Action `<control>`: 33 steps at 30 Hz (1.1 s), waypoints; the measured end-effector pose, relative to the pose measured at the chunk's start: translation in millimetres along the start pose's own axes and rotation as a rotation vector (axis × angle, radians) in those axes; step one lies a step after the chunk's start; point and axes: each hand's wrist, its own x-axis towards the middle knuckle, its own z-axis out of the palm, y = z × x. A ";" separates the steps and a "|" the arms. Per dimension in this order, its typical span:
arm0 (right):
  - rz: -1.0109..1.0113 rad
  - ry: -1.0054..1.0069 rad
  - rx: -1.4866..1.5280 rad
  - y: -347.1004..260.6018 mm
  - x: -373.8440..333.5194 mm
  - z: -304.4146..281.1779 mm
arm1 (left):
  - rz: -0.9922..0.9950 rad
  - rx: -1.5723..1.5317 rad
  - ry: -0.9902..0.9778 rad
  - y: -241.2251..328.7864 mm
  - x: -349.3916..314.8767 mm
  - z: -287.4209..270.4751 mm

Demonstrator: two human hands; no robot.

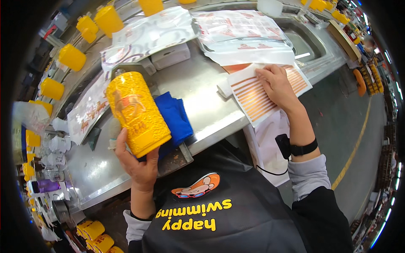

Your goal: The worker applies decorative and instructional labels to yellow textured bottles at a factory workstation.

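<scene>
My left hand grips a yellow bottle by its lower end, thumb and fingers on either side. The bottle leans over the metal bench, its textured surface bearing a horse picture in orange and brown. At the right, my right hand has its fingers bent and pressed together at the top of a white sheet with copper-coloured stripes. Whether the fingers pinch one stripe or the sheet itself is too small to make out. A folded blue cloth lies on the bench behind the bottle.
Printed decal sheets lie along the far side of the bench, next to a sink. More horse decals lie at left. Several yellow bottles stand beyond, on a curving line. A white-lined box stands below the striped sheet.
</scene>
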 end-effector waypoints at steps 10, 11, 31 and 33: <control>0.028 -0.101 0.074 37.0 -4.7 17.9 | 0.134 0.069 -0.006 -2.1 10.9 3.2; 0.066 -0.033 0.102 44.3 -7.6 30.6 | 0.123 0.008 0.024 -0.3 12.3 3.3; -0.356 -0.165 0.157 -107.6 51.7 -47.3 | 0.150 0.122 -0.023 22.3 15.2 -14.5; -0.363 -0.173 0.232 -120.8 53.5 -41.8 | 0.156 0.131 -0.041 17.0 10.9 -11.2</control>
